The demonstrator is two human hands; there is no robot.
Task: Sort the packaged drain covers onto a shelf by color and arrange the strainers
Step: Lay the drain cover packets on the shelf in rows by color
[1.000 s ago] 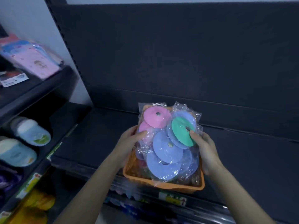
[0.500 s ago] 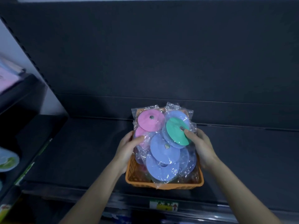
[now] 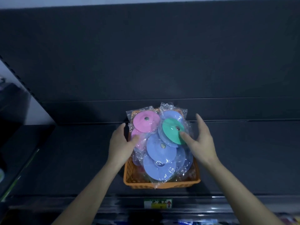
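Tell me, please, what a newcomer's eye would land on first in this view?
An orange basket stands out on the dark shelf, heaped with plastic-wrapped covers: a pink drain cover at the back left, a green drain cover at the back right and blue drain covers in front. The left hand holds the basket's left rim, while the right hand is open at its right side, thumb touching the green one.

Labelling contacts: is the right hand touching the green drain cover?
Touching. Head view: the thumb of the right hand lies on the wrapped green drain cover; its fingers are straight, off it. The left hand grips the basket.
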